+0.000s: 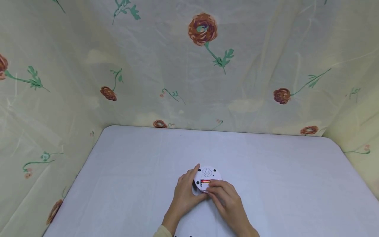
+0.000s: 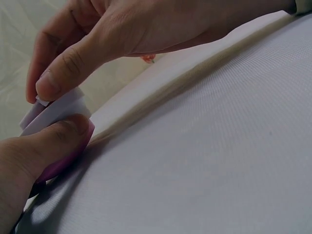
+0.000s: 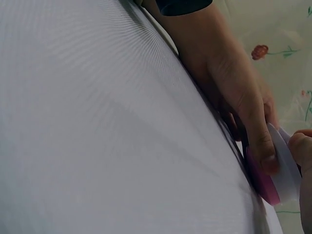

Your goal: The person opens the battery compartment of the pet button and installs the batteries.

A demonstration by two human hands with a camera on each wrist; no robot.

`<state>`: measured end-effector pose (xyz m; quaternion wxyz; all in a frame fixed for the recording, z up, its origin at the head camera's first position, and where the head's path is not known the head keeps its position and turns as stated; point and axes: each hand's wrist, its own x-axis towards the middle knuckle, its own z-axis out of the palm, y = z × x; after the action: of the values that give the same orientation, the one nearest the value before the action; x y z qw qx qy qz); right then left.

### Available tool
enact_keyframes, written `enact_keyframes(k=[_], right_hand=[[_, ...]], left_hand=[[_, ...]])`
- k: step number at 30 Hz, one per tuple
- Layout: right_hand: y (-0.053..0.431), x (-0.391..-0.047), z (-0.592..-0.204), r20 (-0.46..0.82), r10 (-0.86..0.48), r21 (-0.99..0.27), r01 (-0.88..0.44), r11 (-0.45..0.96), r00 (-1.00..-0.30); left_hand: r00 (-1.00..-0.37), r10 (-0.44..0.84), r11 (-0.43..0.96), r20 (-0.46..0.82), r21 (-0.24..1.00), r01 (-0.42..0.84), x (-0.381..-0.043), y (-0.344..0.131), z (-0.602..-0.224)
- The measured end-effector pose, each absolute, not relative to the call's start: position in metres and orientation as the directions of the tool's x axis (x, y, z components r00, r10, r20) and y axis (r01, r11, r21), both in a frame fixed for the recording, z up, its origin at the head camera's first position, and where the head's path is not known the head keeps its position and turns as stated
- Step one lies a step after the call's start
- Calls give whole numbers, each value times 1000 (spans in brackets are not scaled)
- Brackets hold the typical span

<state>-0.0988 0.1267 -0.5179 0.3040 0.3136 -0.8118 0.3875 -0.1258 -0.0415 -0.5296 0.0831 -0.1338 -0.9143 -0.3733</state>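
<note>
A round white device (image 1: 217, 175) with a pink side lies with its underside up, showing speaker holes and dark round feet. Its battery compartment stands uncovered, and a red battery (image 1: 205, 181) shows inside. My left hand (image 1: 185, 190) grips the device from the left, thumb along the near edge and fingers round the far side. From the right, my right hand (image 1: 226, 199) reaches over the compartment. Its thumb and fingertips pinch a small white battery cover (image 2: 43, 101) at the device's face, mostly hidden by the fingers. In the right wrist view the pink side (image 3: 263, 183) is tilted up near the tabletop.
A white cloth covers the table (image 1: 133, 164) under both hands. Behind and at the sides hangs a pale curtain (image 1: 148, 65) printed with red-brown flowers, meeting the table's far edge.
</note>
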Motion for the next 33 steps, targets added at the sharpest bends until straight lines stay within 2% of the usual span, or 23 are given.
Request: enact_keyframes(k=[6,25,33], right_hand=[[128,-99,-520,709,-272,-466,-722,512,-650],[125,-104,-517,744,-246,-475,-750,461,-622],[123,-106,-516,716,-231,-489,-709,508,-659]], left_hand=[[-955,182,678,235,674,295,-125,-41,-529],[-952,190,683,242,664,305,-126,-42,-530],[-958,184,680,222,674,287,-126,-41,-530]])
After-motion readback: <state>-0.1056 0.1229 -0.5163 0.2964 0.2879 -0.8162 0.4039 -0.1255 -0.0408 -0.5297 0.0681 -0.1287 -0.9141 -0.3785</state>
